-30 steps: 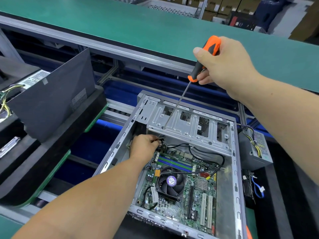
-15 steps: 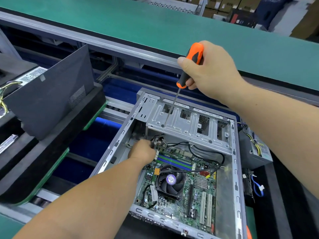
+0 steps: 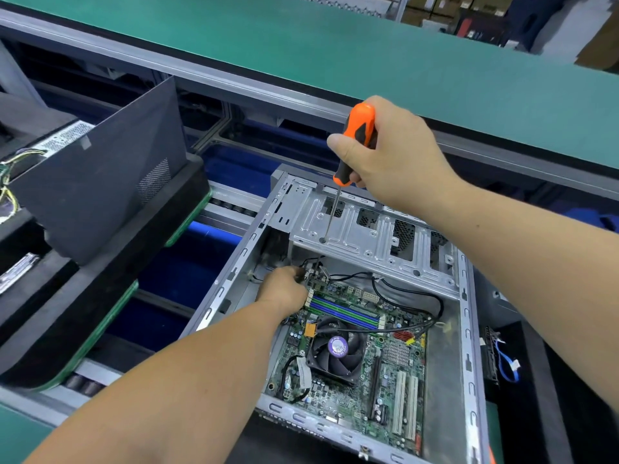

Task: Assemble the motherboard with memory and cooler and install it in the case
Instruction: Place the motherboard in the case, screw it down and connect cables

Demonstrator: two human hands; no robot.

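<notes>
A motherboard (image 3: pixel 351 356) with its cooler fan (image 3: pixel 335 351) lies inside the open case (image 3: pixel 469 346). The left hand (image 3: pixel 284 289) reaches its far corner (grasp hidden, cannot tell). The right hand (image 3: pixel 392 152) clenches an orange screwdriver (image 3: pixel 355 142), its tip at a hole in the drive cage (image 3: pixel 365 236).

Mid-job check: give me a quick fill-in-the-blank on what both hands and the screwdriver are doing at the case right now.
1. The right hand grips a screwdriver with an ____ and black handle.
2. The screwdriver's shaft passes through a hole in the metal ____ bracket.
3. The left hand reaches inside the ____, at the motherboard's far corner.

Missing: orange; drive; case
</notes>
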